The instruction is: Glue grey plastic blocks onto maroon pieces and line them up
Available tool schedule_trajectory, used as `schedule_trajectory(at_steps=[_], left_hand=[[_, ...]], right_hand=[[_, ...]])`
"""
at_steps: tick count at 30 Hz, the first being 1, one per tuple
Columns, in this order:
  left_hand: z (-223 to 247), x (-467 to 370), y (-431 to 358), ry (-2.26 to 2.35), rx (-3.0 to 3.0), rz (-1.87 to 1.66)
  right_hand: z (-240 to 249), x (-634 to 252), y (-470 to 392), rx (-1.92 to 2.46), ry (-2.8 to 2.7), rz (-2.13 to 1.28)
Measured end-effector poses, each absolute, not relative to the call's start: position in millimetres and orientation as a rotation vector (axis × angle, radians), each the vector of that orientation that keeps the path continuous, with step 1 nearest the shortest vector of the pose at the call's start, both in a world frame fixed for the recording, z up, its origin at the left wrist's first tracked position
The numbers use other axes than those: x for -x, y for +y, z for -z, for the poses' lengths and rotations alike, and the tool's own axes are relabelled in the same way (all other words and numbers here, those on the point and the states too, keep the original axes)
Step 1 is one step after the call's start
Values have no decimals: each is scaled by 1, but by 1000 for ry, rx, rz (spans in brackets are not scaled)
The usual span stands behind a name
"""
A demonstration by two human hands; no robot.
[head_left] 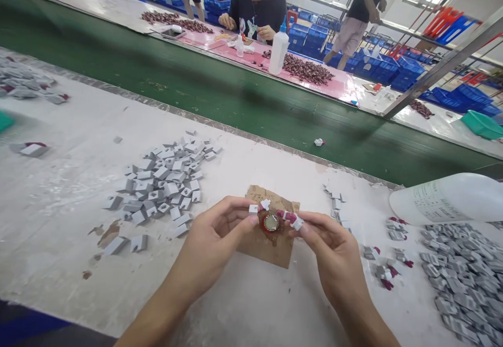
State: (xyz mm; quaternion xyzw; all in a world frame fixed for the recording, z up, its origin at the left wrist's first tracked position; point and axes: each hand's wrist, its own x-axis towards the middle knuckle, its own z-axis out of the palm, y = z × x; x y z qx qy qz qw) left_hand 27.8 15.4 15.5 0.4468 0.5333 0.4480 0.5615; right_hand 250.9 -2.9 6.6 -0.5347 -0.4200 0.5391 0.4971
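Between finger and thumb, my left hand (212, 234) pinches a small white-and-maroon plastic piece (253, 209). My right hand (334, 242) is closed on another small maroon-and-white plastic piece (291, 218), which looks jointed. Below and between the two pieces is a small round dish (271, 223) with a red rim and a pale shiny middle. It sits on a brown paper sheet (267, 252) with dark stains around the dish. A heap of grey plastic blocks (165, 179), some with a round hole, lies to the left of my hands.
A large white bottle (448, 197) lies at the right, beside a heap of grey parts (467, 273). Several grey-and-maroon pieces (385, 273) lie near my right hand. A green conveyor belt (236, 121) runs across, carrying one small piece (319, 142). Beyond it, a person (257, 6) works.
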Motion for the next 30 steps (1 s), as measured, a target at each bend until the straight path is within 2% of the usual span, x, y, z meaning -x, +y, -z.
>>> schedule_trajectory(at_steps=[7, 20, 30], left_hand=[[-37, -57, 18, 1017, -1024, -1005], [-37, -62, 21, 993, -1024, -987], [-35, -59, 19, 1033, -1134, -928]], right_hand=[[-29, -244, 6, 1096, -826, -1513], [-24, -248, 1, 1070, -852, -1477], [-26, -249, 3, 1137, -1130, -1339]])
